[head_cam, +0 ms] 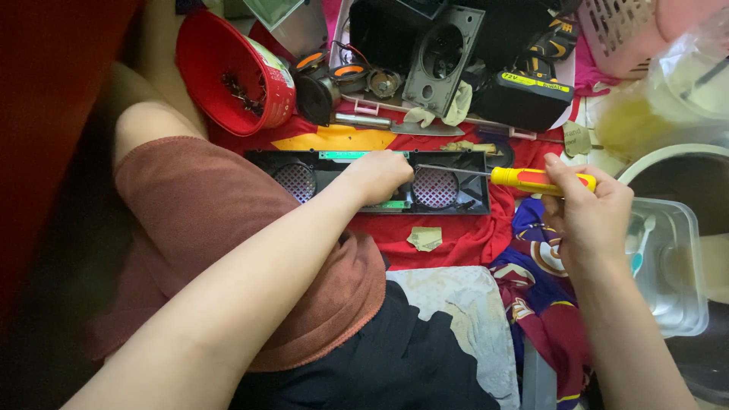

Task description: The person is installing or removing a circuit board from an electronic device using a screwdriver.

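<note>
- Head view: a long black speaker housing (380, 182) lies on red cloth (456, 235), just beyond the person's knee. Its long axis runs left to right across the picture, with the open side facing up.
- Inside the housing sit two round mesh grilles, one near the left end (295, 181) and one right of the middle (435, 187); a green circuit strip (357, 155) runs along the far wall.
- The left hand (377, 175) rests on the middle of the housing, fingers curled down over its near wall. It is closed loosely on the housing; the fingertips are hidden, so how firmly it grips cannot be told.
- The right hand (588, 216) is closed round the yellow-and-orange handle of a screwdriver (531, 179), off the housing's right end.
- The screwdriver lies nearly level, its long axis left to right. The thin metal shaft points left, and its tip reaches into the housing above the right grille.
- Beyond the housing, to its upper left, a red bowl (235, 72) lies tipped on its side with small dark parts inside.
- Behind the housing's middle lie loose speaker drivers (334, 80) and a grey panel with a round hole (440, 57).
- Behind its right end sits a black-and-yellow power tool (531, 87).
- To the right of the right hand stands a clear plastic tub (672, 266).
</note>
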